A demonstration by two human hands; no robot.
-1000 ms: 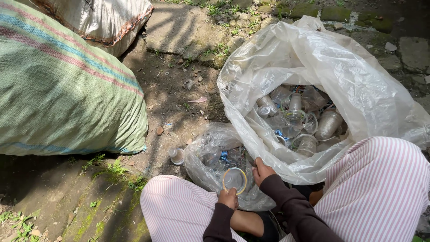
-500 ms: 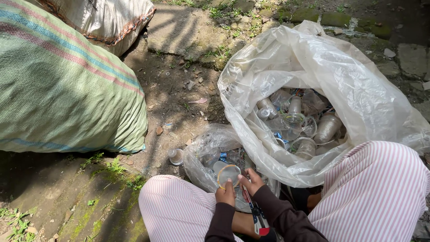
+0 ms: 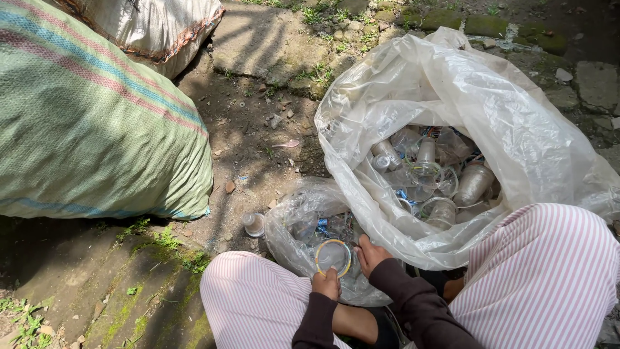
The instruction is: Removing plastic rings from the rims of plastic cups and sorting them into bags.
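Note:
My left hand (image 3: 326,283) grips a clear plastic cup (image 3: 333,256) with a yellowish rim, its mouth facing up at me, between my knees. My right hand (image 3: 370,253) touches the same cup at its right side. Both hands sit just over a small clear plastic bag (image 3: 298,218) holding several cups. A large clear plastic bag (image 3: 452,84) stands open to the right, with several clear plastic cups (image 3: 431,176) inside.
A big green striped sack (image 3: 90,129) lies at the left and a white woven sack (image 3: 145,26) behind it. One loose cup (image 3: 254,224) lies on the dirt by my left knee. My striped trouser legs (image 3: 542,271) frame the bottom.
Both hands with the cup dropped lower toward my lap half a second ago, then rose back over the small bag. The red-handled tool seen by my right sleeve is out of sight now.

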